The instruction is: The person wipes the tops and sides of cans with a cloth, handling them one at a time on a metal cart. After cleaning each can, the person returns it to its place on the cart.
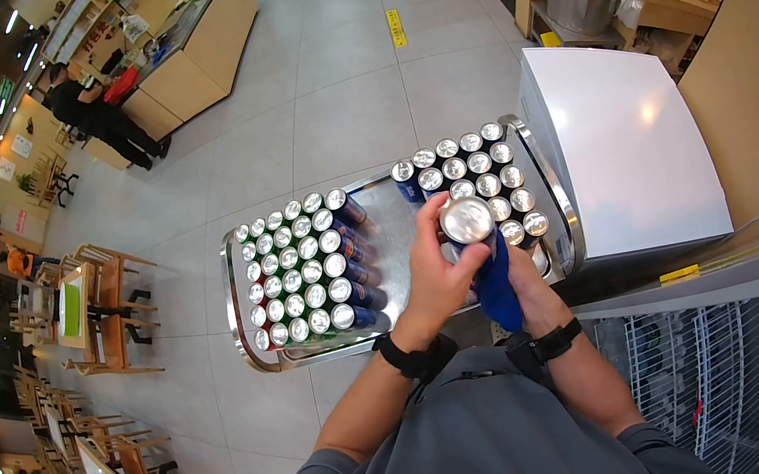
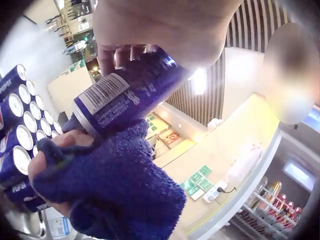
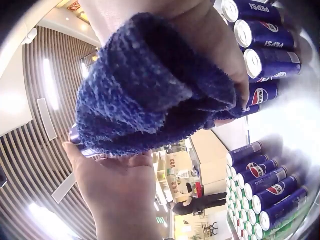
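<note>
My left hand (image 1: 439, 272) grips a dark blue drink can (image 1: 468, 221), its silver end turned up toward my head. A barcode label shows on the side of this can (image 2: 107, 92) in the left wrist view. A fuzzy blue cloth (image 1: 499, 295) is bunched in my right hand (image 1: 532, 286) and lies against the can's lower part. In the right wrist view the cloth (image 3: 135, 95) covers most of the can. Just beyond both hands, rows of blue Pepsi cans (image 1: 487, 184) stand on a metal cart (image 1: 388, 225).
On the cart's left side stands a second block of cans (image 1: 287, 258), blue, green and red. A white box-shaped unit (image 1: 627, 143) adjoins the cart at right. Wire fridge racks (image 1: 688, 375) are at lower right. A person in black (image 1: 100, 119) stands by a far counter.
</note>
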`<state>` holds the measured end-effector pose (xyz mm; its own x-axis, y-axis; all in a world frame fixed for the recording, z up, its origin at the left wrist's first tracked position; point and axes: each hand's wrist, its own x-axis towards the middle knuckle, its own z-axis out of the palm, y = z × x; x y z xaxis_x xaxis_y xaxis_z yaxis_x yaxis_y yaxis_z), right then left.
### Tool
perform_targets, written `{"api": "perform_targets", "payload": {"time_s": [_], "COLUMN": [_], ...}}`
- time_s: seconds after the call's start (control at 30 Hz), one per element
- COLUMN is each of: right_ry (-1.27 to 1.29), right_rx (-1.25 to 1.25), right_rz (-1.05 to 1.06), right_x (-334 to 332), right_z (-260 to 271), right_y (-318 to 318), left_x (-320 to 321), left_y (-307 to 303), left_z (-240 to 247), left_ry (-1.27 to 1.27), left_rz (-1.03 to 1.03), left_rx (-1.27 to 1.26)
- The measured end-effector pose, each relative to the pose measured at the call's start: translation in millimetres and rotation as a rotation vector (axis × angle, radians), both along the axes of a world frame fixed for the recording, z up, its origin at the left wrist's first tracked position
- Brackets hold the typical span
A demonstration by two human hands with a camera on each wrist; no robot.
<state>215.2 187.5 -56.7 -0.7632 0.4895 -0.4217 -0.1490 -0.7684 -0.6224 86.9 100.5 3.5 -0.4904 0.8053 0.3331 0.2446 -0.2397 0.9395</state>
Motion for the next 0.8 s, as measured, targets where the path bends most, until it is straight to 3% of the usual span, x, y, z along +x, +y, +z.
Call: {"api": "perform_targets", "payload": {"time_s": [0.13,0.23,0.37,0.5,0.8], "right_ry": [-0.055,-0.031,-0.041,-0.041,-0.081], "right_rx": [0.068,0.159,0.265,0.227,0.22], "right_rz": [-0.057,-0.037,-0.016,-0.032,0.073], "right_x": [1.5,2.7,5.1,3.9,5.6], "right_z": [2.4,7.7,-12.4,5.6,10.7], "right_y": [3.2,5.2,8.7,-0.2,-3.8], "left_x": [3.8,3.3,4.6,0.9,4.7], "left_y": [7.7,3.6,9.0,8.3,4.5], "left_z": [-6.5,-8.1,-13.2,-11.5,6.4], "left_ry": [-0.22,-0.448,-0.634,-0.782,-0.69], "left_rz": [0.2,0.031,0.109,0.143,0.181], "left_rx": [0.156,0.231,0.314,0.321,0.329]}}
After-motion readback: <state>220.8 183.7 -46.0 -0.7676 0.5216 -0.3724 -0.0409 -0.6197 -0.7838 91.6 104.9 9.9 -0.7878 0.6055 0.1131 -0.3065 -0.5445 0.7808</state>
